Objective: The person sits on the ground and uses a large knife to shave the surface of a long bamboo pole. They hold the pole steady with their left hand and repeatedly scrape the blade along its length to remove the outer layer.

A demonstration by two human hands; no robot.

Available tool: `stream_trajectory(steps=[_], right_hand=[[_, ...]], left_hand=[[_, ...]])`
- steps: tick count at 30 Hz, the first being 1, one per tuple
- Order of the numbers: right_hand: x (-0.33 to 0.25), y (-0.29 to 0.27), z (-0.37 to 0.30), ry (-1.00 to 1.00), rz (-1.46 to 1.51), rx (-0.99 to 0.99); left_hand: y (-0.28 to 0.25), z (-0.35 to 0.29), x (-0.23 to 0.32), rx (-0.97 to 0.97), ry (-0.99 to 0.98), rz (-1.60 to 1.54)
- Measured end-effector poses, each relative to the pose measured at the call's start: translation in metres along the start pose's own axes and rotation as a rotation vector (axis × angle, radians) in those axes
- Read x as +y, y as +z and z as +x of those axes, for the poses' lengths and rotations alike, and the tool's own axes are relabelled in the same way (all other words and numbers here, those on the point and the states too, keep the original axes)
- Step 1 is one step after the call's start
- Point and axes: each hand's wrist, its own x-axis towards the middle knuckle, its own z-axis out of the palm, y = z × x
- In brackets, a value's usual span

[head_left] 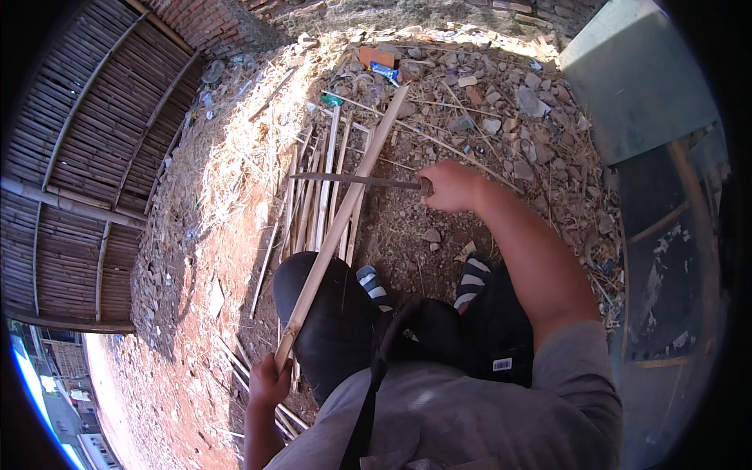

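My left hand (270, 381) is closed round the near end of a long, pale split-bamboo strip (335, 231). The strip slants away over my left knee, its far end near the rubble. In my right hand (452, 186) is the handle of a long, dark machete (364, 181), held level and pointing left. Its blade crosses the bamboo strip; whether it lies on the strip or cuts into it, I cannot tell. Beneath and beyond the strip, several more bamboo strips (319, 205) lie side by side on the ground.
More thin strips (294, 417) lie by my left arm. A woven bamboo wall (86, 133) stands at the left, grey-green panels (642, 86) at the right. Broken bricks and stones (517, 117) cover the far ground, with a blue wrapper (384, 71) among them.
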Motion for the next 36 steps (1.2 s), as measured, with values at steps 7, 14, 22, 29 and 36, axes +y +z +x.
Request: stream_trajectory(steps=[7,14,22,29,36], right_hand=[[0.017,0.013,0.003,0.045,0.129,-0.009],[-0.031,-0.016,-0.006,0.073,0.004,-0.068],[0.045,0.009,0.000,0.255,0.223,0.319],[-0.020,-0.001,-0.002,-0.067,-0.068,-0.081],[0.063,-0.007,0.003,0.305,0.251,0.303]], left_hand=[[0.019,0.005,-0.024,0.131,0.166,0.037],[0.004,0.004,-0.017,0.041,0.036,0.052],[0.005,0.011,-0.025,0.095,0.123,0.107],[0.005,0.005,-0.027,0.067,0.092,0.081],[-0.005,0.017,-0.027,0.043,0.085,0.114]])
